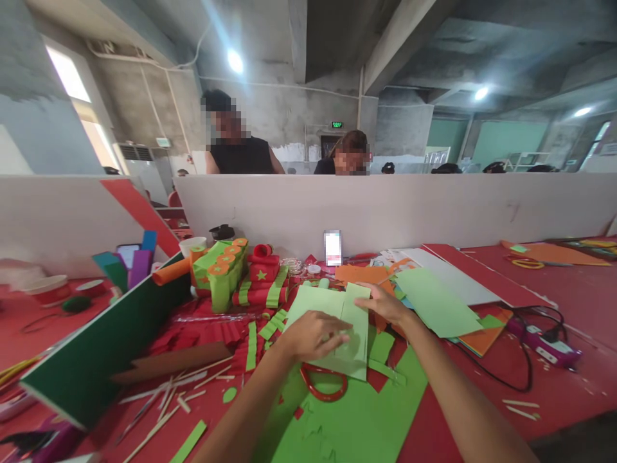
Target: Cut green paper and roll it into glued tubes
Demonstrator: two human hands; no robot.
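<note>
A pale green paper sheet [315, 299] lies in front of me, with a narrower pale green strip or fold along its right side. My left hand [315, 334] rests over the sheet's lower middle, fingers loosely stretched toward the right. At the upper right edge, my right hand [385, 304] pinches the paper between thumb and fingers. Red-handled scissors [324, 384] poke out from beneath the sheet; their blades are hidden. Below is a larger bright green sheet [366, 418] with star-shaped cuts.
Red and green paper rolls [263, 276] stand beyond my left hand. A dark green board [96, 360] leans at left, near thin wooden sticks [166, 399]. Orange and light green sheets [434, 302] and a purple power strip [544, 344] lie right. A phone [332, 247] stands against the white partition [409, 212].
</note>
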